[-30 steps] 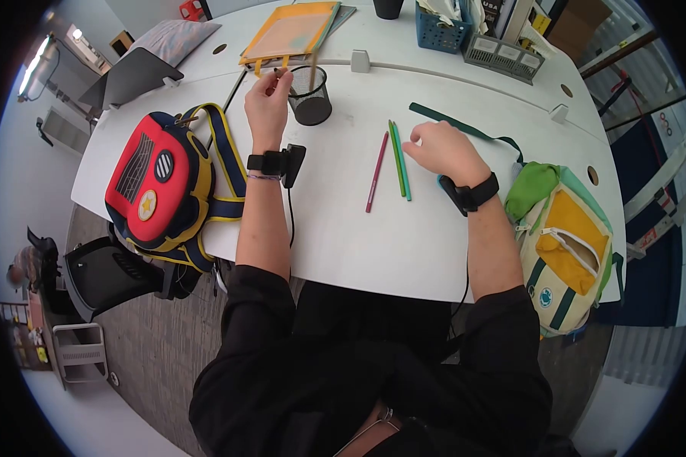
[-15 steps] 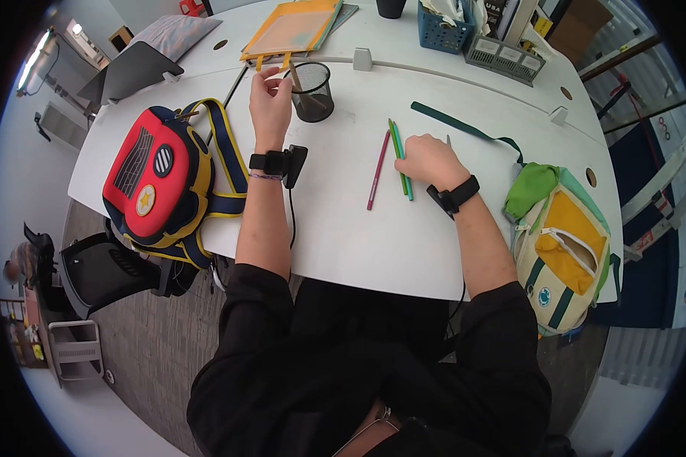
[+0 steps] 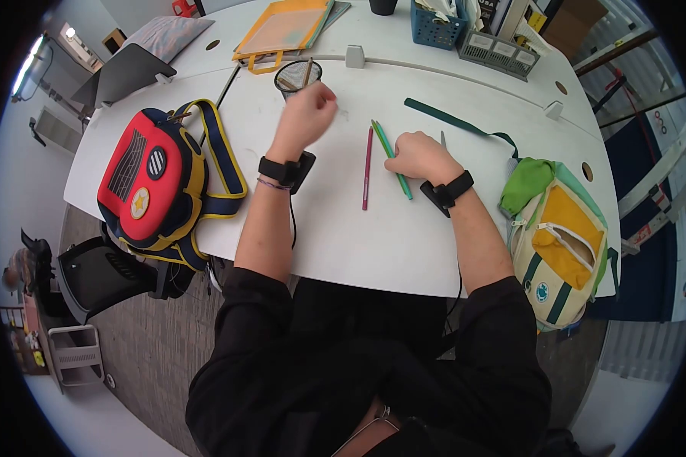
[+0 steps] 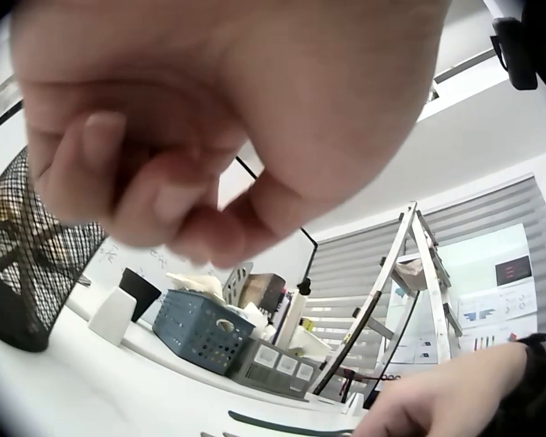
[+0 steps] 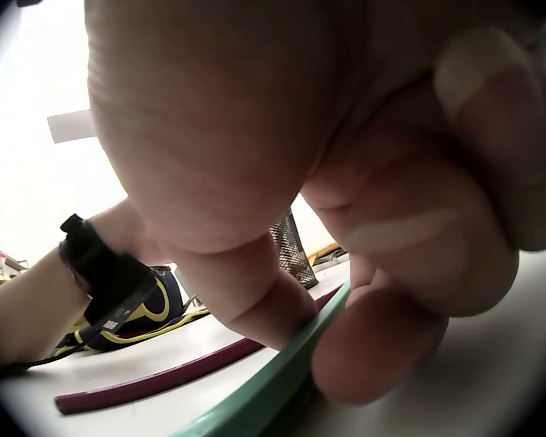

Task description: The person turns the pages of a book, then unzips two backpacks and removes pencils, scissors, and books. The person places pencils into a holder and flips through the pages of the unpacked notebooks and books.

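Note:
My left hand (image 3: 306,118) is in the air just in front of a black mesh pencil cup (image 4: 36,264), fingers loosely curled around nothing. Brown pencils (image 3: 308,72) stand inside the cup. On the white table, my right hand (image 3: 421,156) pinches a teal-green pencil (image 5: 246,401) between thumb and finger. A lighter green pencil (image 3: 378,134) lies along it, partly hidden by the hand. To their left lies a dark magenta pencil (image 3: 367,171). The grey tip of a thin object (image 3: 443,139) shows beyond the right hand.
A red and navy backpack (image 3: 149,179) sits at the left table edge, a cream, green and yellow backpack (image 3: 560,247) at the right, its dark green strap (image 3: 450,116) stretched across the table. Farther back are yellow folders (image 3: 286,30), a blue basket (image 3: 437,27) and a grey rack (image 3: 498,55).
My left hand has let go of a brown pencil, now in the cup, and moved right and toward me. My right hand has come left onto the green pencils and pinches one.

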A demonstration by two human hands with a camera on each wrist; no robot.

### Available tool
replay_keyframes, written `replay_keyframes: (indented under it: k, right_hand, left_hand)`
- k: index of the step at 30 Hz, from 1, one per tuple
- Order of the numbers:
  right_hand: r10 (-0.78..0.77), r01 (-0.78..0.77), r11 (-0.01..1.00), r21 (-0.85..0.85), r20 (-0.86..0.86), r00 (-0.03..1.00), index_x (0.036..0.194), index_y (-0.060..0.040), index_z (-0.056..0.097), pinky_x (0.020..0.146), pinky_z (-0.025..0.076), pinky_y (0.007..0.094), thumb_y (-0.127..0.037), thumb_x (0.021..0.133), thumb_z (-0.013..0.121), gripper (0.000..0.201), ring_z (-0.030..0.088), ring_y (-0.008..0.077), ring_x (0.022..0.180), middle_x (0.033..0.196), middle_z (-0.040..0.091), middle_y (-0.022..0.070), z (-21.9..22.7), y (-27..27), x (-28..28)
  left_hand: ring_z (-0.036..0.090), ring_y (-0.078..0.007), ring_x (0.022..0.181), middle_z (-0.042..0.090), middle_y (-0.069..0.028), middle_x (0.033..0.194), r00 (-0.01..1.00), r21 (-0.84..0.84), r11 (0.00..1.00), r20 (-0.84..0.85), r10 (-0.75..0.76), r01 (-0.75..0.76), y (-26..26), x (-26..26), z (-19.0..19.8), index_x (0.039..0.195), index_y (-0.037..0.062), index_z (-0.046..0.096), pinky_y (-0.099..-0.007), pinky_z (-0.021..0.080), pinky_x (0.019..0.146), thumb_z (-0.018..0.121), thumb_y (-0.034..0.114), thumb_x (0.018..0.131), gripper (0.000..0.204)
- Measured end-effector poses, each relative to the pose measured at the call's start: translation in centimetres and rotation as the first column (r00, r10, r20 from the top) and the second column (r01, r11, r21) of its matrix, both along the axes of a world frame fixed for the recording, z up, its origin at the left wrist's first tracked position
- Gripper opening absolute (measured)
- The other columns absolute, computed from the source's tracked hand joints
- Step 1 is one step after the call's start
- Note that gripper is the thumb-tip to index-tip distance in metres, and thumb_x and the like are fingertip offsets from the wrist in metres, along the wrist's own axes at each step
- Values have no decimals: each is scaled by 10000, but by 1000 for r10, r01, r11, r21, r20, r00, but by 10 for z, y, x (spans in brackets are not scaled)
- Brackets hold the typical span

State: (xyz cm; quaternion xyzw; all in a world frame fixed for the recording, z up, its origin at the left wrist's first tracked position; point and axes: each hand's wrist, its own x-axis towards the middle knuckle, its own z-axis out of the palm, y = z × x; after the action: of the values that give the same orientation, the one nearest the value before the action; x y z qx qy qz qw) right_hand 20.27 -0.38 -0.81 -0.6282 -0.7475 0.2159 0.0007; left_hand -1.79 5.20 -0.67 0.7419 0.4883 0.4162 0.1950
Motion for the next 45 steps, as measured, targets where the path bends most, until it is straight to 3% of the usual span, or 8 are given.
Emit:
replay_keyframes:
  k: [4, 6, 15, 18, 20, 21, 25, 45]
  right_hand:
    - [4, -3, 1000, -10, 22, 1000, 738, 54, 656, 690, 540, 410, -228, 681, 616, 290, 653, 376, 709, 768, 659, 248, 3, -2, -2]
    - [7, -7, 1000, 9, 0, 1000, 735, 55, 655, 679, 540, 410, -236, 674, 624, 299, 648, 380, 685, 731, 648, 246, 3, -1, -1]
    - [8, 57, 977, 203, -308, 951, 656, 15, 595, 505, 440, 338, -241, 681, 640, 261, 550, 268, 504, 560, 567, 163, 3, 4, 7]
    - [48, 71, 963, 259, -427, 903, 670, 15, 576, 495, 422, 289, -197, 708, 642, 225, 524, 175, 493, 546, 560, 101, 7, 5, 8]
    - [61, 82, 962, 260, -500, 864, 691, 11, 575, 493, 411, 265, -169, 725, 643, 195, 509, 135, 498, 546, 556, 71, 14, 1, 7]
    - [76, 91, 961, 259, -569, 819, 711, 7, 574, 491, 400, 242, -140, 742, 644, 166, 495, 95, 504, 546, 553, 41, 16, 0, 6]
    - [107, 94, 960, 264, -654, 749, 755, 1, 576, 500, 396, 220, -120, 769, 647, 141, 498, 70, 514, 563, 560, 13, 15, -1, 3]
    - [225, 51, 905, 422, -578, 784, 821, -10, 646, 537, 454, 322, -218, 839, 629, 210, 586, 248, 516, 628, 640, 131, 12, 1, 3]
  left_hand:
    - [643, -238, 636, 659, -130, 686, 937, -260, 963, -312, -159, 77, -12, 19, -11, 874, 0, 677, -336, 505, 616, 650, 282, 831, 287]
    - [669, -343, 723, 667, -225, 751, 862, -474, 876, -402, -308, 92, -21, 33, -11, 826, -22, 698, -400, 532, 708, 645, 344, 791, 371]
    - [654, -376, 692, 648, -238, 707, 849, -334, 936, -457, -266, 114, -22, 43, -23, 727, -39, 663, -418, 532, 670, 627, 239, 724, 280]
    - [658, -364, 670, 649, -233, 708, 947, -170, 982, -294, -129, 81, -15, 35, -15, 789, -51, 656, -410, 534, 653, 642, 214, 736, 270]
    - [663, -215, 629, 672, -157, 723, 999, -124, 992, 32, -24, 28, -14, 32, -6, 948, -59, 646, -308, 532, 631, 653, 158, 785, 271]
    - [648, -138, 628, 682, -107, 760, 992, -200, 978, 123, -38, 62, -18, 32, 6, 1057, -64, 612, -257, 512, 586, 624, 121, 835, 290]
    - [640, -105, 644, 668, -59, 791, 845, -160, 956, 518, -131, 246, -18, 33, 13, 1049, -61, 611, -221, 505, 574, 615, 96, 865, 243]
    - [622, -97, 707, 655, -47, 788, 802, -176, 852, 471, -367, 493, -26, 39, 7, 954, -39, 648, -234, 511, 653, 654, 74, 857, 150]
